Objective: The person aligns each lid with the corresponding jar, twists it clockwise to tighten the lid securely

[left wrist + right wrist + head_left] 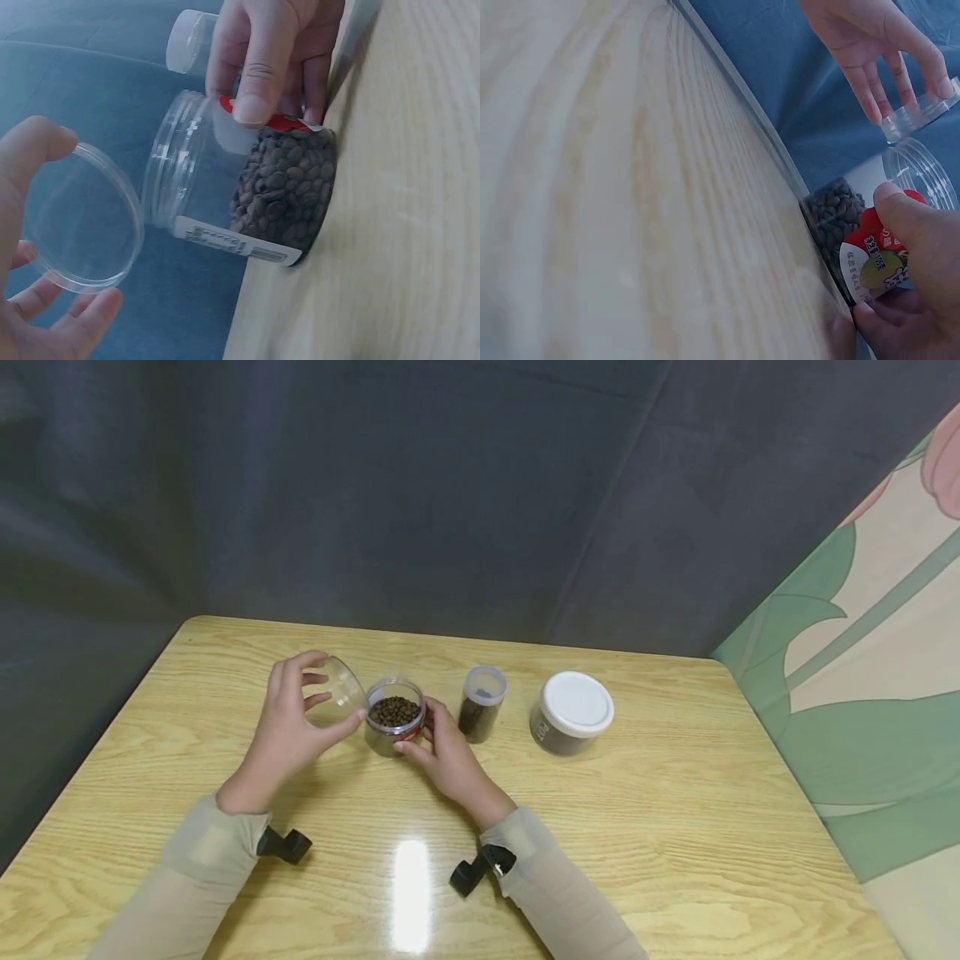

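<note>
My left hand (288, 722) holds a clear round screw lid (86, 217) by its rim, tilted beside the mouth of a clear plastic jar (395, 718). Small dark brown beans (281, 184) fill the lower part of the jar, which stands uncovered on the table. Around the jar's right side my right hand (453, 760) curls, thumb at the front, as the right wrist view also shows. A red and white label (874, 251) sits on the jar's wall. The lid and jar are apart in the left wrist view.
Right of the jar stands a slim clear container (482, 706) with a translucent cap and dark contents. Farther right is a wider tub (572, 714) with a white lid. All rest on the wooden table (675, 827), with a dark curtain (420, 502) behind.
</note>
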`<state>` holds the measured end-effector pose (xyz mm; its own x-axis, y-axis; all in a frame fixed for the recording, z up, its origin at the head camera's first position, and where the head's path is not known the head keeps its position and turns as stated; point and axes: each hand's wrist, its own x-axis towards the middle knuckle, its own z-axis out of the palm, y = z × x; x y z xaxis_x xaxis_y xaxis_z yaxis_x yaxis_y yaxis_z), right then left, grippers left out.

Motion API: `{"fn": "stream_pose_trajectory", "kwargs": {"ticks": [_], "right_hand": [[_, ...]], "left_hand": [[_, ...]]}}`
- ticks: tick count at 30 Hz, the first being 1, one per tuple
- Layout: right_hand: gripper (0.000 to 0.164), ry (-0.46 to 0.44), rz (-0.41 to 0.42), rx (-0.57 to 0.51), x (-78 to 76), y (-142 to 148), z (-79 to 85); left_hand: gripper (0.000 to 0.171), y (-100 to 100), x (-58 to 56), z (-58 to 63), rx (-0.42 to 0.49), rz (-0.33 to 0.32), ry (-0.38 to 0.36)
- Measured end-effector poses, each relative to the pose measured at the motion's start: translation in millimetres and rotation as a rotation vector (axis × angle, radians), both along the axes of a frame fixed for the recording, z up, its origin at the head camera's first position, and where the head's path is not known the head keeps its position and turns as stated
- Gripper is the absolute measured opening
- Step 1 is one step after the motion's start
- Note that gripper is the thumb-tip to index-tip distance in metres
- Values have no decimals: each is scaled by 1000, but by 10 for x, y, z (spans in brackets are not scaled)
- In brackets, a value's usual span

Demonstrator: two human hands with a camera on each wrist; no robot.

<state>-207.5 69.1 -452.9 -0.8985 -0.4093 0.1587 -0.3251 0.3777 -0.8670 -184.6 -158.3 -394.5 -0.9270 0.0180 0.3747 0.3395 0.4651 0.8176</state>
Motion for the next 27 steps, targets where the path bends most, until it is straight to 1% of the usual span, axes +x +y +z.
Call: {"fn": "stream_pose_trajectory", "kwargs": {"ticks": [2, 3, 8, 9, 10, 16, 23, 25, 27], "right_hand": [[76, 8, 21, -15, 3, 13, -14], [75, 11, 32, -24, 29, 15, 29], [74, 25, 87, -75, 51, 43, 20], [74, 25, 93, -77, 55, 47, 24], [75, 26, 99, -76, 34, 54, -26], [76, 24, 128, -51, 20, 86, -46], [76, 38, 166, -72, -12, 141, -75], [74, 47, 178, -80, -22, 158, -86], [74, 56, 189, -83, -28, 171, -91]], "left_hand": [[86, 14, 5, -11, 21, -4, 11], [86, 19, 5, -17, 31, -4, 18], [88, 61, 11, -41, 101, -8, 41], [88, 74, 9, -51, 112, -8, 47], [88, 88, 10, -59, 124, -10, 52], [91, 153, 19, -111, 199, -23, 80], [91, 182, 43, -159, 252, -36, 74], [90, 191, 39, -181, 280, -48, 73], [89, 199, 31, -207, 319, -75, 82]]}}
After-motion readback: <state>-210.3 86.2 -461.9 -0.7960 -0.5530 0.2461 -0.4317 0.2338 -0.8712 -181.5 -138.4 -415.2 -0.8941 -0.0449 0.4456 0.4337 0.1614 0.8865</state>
